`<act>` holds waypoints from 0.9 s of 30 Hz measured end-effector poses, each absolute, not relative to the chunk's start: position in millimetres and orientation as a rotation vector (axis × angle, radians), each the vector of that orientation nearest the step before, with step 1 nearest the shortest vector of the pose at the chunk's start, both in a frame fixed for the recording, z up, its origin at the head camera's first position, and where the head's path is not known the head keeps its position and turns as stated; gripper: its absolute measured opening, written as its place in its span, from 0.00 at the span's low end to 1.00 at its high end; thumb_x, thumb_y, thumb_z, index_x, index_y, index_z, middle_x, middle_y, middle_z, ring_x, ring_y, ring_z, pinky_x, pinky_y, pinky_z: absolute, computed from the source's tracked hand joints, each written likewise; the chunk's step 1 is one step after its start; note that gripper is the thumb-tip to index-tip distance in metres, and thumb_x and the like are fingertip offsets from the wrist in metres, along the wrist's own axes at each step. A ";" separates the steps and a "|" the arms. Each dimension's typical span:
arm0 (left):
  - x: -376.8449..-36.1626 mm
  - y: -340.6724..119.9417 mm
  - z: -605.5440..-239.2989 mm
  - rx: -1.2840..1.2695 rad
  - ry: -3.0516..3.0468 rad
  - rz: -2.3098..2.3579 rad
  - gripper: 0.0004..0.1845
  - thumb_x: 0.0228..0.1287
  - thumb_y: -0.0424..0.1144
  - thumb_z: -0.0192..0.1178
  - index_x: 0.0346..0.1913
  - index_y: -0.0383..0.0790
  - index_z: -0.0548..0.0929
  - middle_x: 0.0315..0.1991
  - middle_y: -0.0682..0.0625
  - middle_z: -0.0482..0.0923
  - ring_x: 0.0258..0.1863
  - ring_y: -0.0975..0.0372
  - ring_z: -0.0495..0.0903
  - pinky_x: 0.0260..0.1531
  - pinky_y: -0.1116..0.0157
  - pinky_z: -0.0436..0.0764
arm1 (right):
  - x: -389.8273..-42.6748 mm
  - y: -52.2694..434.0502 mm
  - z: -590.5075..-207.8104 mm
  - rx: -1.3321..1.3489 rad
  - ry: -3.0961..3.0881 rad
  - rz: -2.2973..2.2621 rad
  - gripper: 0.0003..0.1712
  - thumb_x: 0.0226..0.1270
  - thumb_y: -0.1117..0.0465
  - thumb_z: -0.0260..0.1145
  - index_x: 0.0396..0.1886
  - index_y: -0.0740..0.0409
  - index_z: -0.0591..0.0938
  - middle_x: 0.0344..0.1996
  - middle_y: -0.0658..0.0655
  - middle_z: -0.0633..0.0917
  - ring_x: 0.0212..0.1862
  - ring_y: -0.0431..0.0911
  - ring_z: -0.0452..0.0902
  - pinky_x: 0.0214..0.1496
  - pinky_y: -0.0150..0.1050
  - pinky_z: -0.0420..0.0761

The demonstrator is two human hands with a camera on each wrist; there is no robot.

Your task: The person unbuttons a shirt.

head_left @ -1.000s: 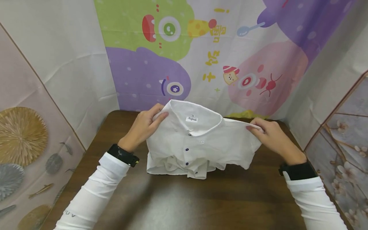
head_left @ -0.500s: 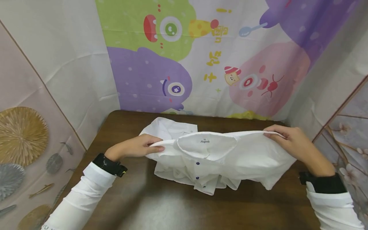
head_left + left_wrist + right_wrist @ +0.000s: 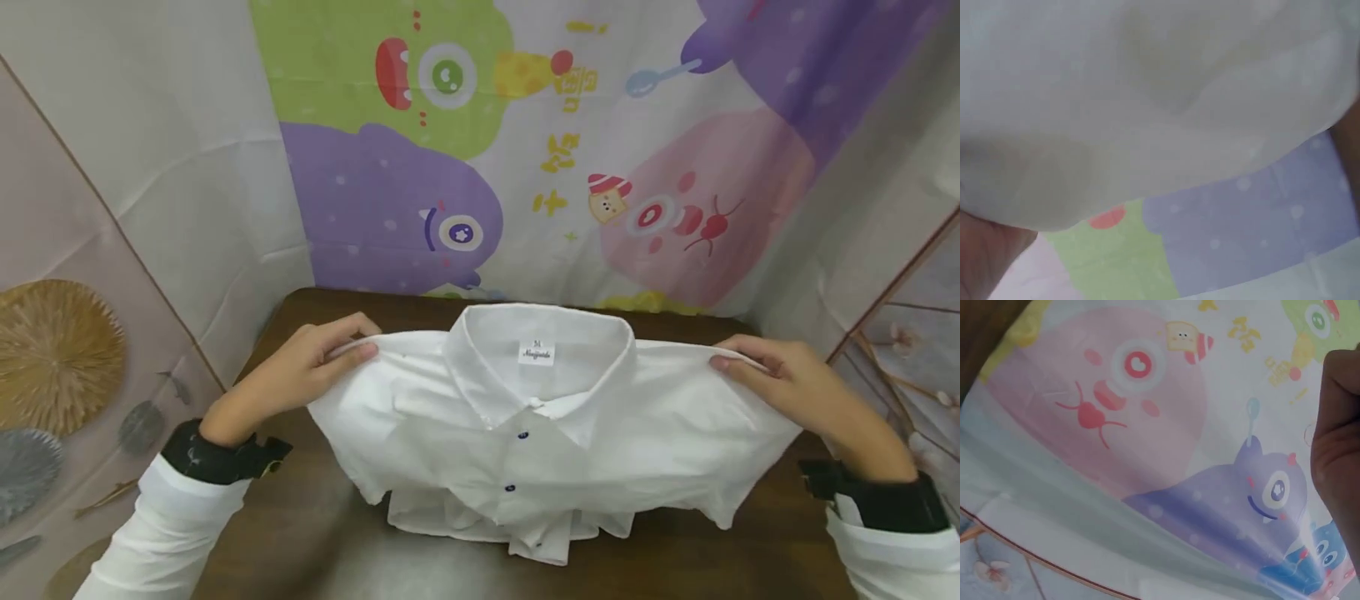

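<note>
A: Here's the white shirt (image 3: 570,471), spread wide across the lower middle of the head view, buttoned front towards us!

B: And look at the grip! The left hand (image 3: 303,362) pinches the shoulder at the left of the frame, thumb on the near side.

A: Matched across the way: the right hand (image 3: 791,383) pinches the other shoulder, over at the right. Cloth firmly held at both ends!

B: Between them stands the collar (image 3: 480,392), open at the top, with a small printed label (image 3: 537,353) inside it.

A: Just below that, a dark button (image 3: 523,435) on the front, another beneath it, and the lower part of the shirt bunched in folds near the bottom of the frame, over the brown table (image 3: 675,571).

B: What a backdrop, too: a cartoon curtain (image 3: 517,250) fills the upper middle, behind the table.

A: Left wrist view? Pale cloth across the top, blurred, a bit of hand at lower left.

B: And the right wrist view is mostly curtain, with part of a hand at the right edge.
</note>
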State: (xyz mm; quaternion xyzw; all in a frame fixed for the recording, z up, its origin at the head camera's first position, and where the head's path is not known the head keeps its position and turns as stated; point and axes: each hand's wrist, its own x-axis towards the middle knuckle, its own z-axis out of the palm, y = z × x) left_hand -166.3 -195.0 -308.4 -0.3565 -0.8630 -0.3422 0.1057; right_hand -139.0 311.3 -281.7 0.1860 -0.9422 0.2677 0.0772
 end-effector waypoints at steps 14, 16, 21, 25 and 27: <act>-247.0 -164.7 -304.6 -0.548 -2.674 -0.569 0.10 0.62 0.42 0.60 0.38 0.40 0.87 0.31 0.44 0.79 0.30 0.53 0.74 0.31 0.57 0.72 | -196.0 284.1 -304.0 0.346 -2.612 0.421 0.12 0.59 0.60 0.67 0.35 0.66 0.85 0.27 0.63 0.80 0.30 0.53 0.72 0.30 0.46 0.72; -255.6 -158.6 -305.8 -0.460 -2.734 -0.604 0.11 0.62 0.42 0.59 0.39 0.39 0.86 0.31 0.42 0.81 0.29 0.53 0.75 0.29 0.58 0.73 | -204.0 278.4 -310.2 0.227 -2.623 0.538 0.15 0.62 0.58 0.64 0.39 0.67 0.83 0.28 0.65 0.83 0.27 0.52 0.75 0.26 0.45 0.75; -280.3 -141.6 -310.4 -0.114 -2.958 -1.330 0.16 0.68 0.39 0.45 0.47 0.31 0.78 0.26 0.46 0.84 0.20 0.63 0.78 0.24 0.66 0.77 | -231.1 261.5 -325.9 -0.097 -2.556 1.463 0.16 0.71 0.58 0.47 0.43 0.68 0.71 0.17 0.53 0.82 0.19 0.41 0.80 0.25 0.36 0.81; -313.6 -127.9 -335.4 0.140 -2.789 -1.982 0.19 0.71 0.38 0.38 0.55 0.29 0.71 0.42 0.43 0.84 0.37 0.58 0.85 0.38 0.63 0.82 | -254.8 247.3 -339.9 -0.245 -2.180 2.229 0.17 0.75 0.59 0.39 0.53 0.65 0.66 0.35 0.58 0.87 0.40 0.46 0.85 0.45 0.38 0.80; -335.2 -125.0 -360.1 0.077 -2.625 -2.206 0.21 0.71 0.39 0.42 0.62 0.33 0.64 0.58 0.45 0.75 0.53 0.58 0.78 0.48 0.63 0.79 | -265.7 238.9 -348.6 -0.235 -2.081 2.398 0.25 0.76 0.58 0.40 0.67 0.63 0.54 0.59 0.62 0.76 0.61 0.46 0.72 0.61 0.41 0.70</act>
